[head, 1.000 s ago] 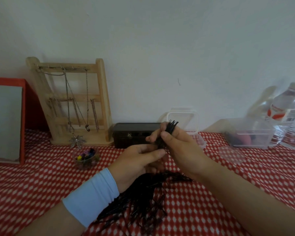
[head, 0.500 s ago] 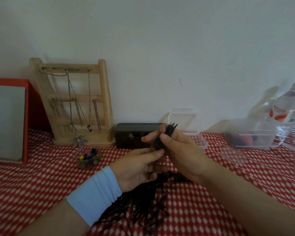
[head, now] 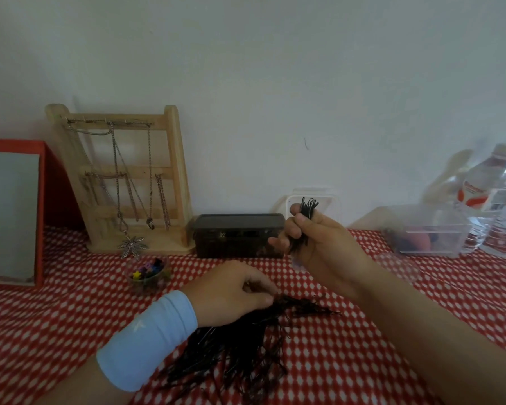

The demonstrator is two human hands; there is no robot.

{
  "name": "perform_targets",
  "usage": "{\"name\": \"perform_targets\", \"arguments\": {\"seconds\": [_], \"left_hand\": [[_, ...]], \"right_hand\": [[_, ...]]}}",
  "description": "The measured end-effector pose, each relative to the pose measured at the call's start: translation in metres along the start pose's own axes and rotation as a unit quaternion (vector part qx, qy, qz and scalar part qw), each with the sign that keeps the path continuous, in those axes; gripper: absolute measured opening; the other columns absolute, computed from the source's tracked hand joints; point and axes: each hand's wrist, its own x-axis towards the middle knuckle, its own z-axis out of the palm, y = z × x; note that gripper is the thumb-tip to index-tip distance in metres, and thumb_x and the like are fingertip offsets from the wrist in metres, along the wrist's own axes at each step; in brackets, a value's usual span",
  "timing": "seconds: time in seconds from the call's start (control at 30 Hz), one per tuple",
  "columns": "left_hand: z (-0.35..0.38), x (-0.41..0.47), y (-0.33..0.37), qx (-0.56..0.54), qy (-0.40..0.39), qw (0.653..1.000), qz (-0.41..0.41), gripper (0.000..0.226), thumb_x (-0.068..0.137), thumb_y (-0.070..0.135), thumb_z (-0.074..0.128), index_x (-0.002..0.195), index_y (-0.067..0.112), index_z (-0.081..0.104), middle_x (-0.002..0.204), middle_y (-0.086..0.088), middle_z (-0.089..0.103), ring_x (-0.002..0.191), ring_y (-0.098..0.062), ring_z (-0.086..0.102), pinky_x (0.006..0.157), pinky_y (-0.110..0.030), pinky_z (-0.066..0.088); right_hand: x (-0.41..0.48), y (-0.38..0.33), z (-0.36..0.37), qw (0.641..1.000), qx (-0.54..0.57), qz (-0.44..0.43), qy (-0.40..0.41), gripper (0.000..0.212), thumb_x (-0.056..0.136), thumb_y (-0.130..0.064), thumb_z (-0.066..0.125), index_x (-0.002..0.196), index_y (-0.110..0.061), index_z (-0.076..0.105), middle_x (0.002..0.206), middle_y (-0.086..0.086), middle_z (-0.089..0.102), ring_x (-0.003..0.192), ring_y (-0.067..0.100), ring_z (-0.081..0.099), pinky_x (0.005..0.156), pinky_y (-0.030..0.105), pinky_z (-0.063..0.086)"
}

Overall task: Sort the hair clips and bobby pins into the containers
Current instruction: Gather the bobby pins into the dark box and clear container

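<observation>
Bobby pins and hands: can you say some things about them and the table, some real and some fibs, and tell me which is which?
1. The right hand grips a bundle of bobby pins, ends pointing up. True.
2. The left hand is lifted high in the air. False: it is down at the tablecloth, its fingers pinching at the pile of loose pins.
3. The small clear bowl holds colourful clips. True.
4. The black box stands right of the water bottles. False: it stands left of them, beside the wooden jewellery stand.
5. The tablecloth is plain blue. False: it is red with white spots.
</observation>
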Motion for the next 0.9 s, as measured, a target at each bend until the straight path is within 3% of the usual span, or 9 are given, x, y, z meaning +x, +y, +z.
{"name": "perform_targets", "arguments": {"seconds": [0.1,0.2,0.27,0.4,0.47,0.53,0.63,0.77,0.9], "left_hand": [[0.006,0.001,0.015,-0.202,0.072,0.976,-0.038,0.033,0.099,0.02,0.053,0.131,0.023,0.058,0.121,0.014,0.065,0.111,-0.003,0.06,0.099,-0.022,0.045],[0.006,0.001,0.029,-0.636,0.036,0.766,-0.081,0.032,0.098,0.007,0.046,0.127,-0.001,0.057,0.122,-0.019,0.066,0.115,-0.029,0.063,0.102,-0.04,0.047],[0.003,0.0,0.033,-0.757,-0.01,0.65,-0.06,0.039,0.094,0.01,0.044,0.126,-0.01,0.054,0.126,-0.029,0.06,0.12,-0.038,0.059,0.108,-0.047,0.04],[0.003,-0.001,0.035,-0.825,-0.022,0.564,-0.032,0.042,0.098,0.01,0.035,0.128,-0.016,0.048,0.128,-0.035,0.056,0.121,-0.043,0.057,0.109,-0.052,0.038],[0.002,0.0,0.037,-0.784,-0.03,0.618,-0.058,0.04,0.098,0.012,0.037,0.125,-0.014,0.052,0.124,-0.034,0.059,0.118,-0.042,0.059,0.103,-0.052,0.045],[-0.005,0.005,0.04,-0.656,0.007,0.747,-0.106,0.034,0.1,0.014,0.04,0.123,-0.005,0.057,0.119,-0.028,0.065,0.113,-0.039,0.063,0.095,-0.048,0.052],[-0.02,0.023,0.046,-0.429,0.185,0.881,-0.073,0.023,0.103,0.015,0.043,0.12,0.019,0.058,0.124,-0.013,0.064,0.107,-0.023,0.065,0.087,-0.036,0.055],[-0.03,0.051,0.053,-0.249,0.163,0.944,0.145,0.03,0.1,0.027,0.047,0.125,0.041,0.056,0.141,0.012,0.054,0.129,-0.001,0.049,0.108,-0.024,0.038],[-0.023,0.076,0.057,-0.029,0.097,0.98,0.172,0.04,0.103,0.02,0.043,0.142,0.029,0.049,0.142,0.017,0.049,0.126,0.009,0.044,0.106,-0.005,0.028]], "right_hand": [[0.002,0.0,0.001,0.998,-0.05,-0.039,-0.004,0.017,0.107,-0.006,0.033,0.102,-0.011,0.049,0.068,0.002,0.052,0.075,0.023,0.062,0.088,0.036,0.051],[0.0,0.002,0.002,0.983,-0.162,-0.084,0.005,0.017,0.107,-0.004,0.035,0.102,-0.01,0.05,0.073,0.004,0.061,0.09,0.023,0.068,0.086,0.028,0.054],[-0.002,0.005,0.003,0.973,-0.212,-0.087,-0.001,0.016,0.106,-0.004,0.036,0.105,-0.009,0.05,0.077,0.003,0.067,0.095,0.02,0.067,0.089,0.026,0.054],[-0.002,0.007,0.001,0.97,-0.23,-0.07,-0.021,0.016,0.106,-0.004,0.036,0.109,-0.008,0.051,0.08,0.003,0.07,0.096,0.021,0.068,0.094,0.032,0.055],[0.0,0.002,-0.004,0.968,-0.241,-0.06,-0.019,0.017,0.107,-0.004,0.036,0.111,-0.008,0.052,0.077,0.004,0.067,0.092,0.024,0.068,0.092,0.034,0.055],[0.003,-0.004,-0.009,0.969,-0.241,-0.045,-0.024,0.018,0.107,-0.004,0.035,0.111,-0.008,0.053,0.071,0.003,0.059,0.078,0.023,0.063,0.082,0.035,0.053],[0.007,-0.011,-0.017,0.963,-0.267,-0.003,-0.028,0.019,0.107,-0.005,0.035,0.109,-0.007,0.053,0.067,0.002,0.047,0.062,0.016,0.047,0.062,0.027,0.045],[0.011,-0.025,-0.035,0.875,-0.484,-0.018,-0.019,0.017,0.106,-0.011,0.041,0.111,-0.011,0.057,0.072,-0.011,0.056,0.063,0.004,0.052,0.063,0.023,0.041],[0.017,-0.04,-0.062,0.721,-0.692,-0.028,0.011,0.024,0.106,-0.017,0.042,0.126,-0.015,0.056,0.125,-0.003,0.064,0.105,0.009,0.057,0.091,0.027,0.046]]}}
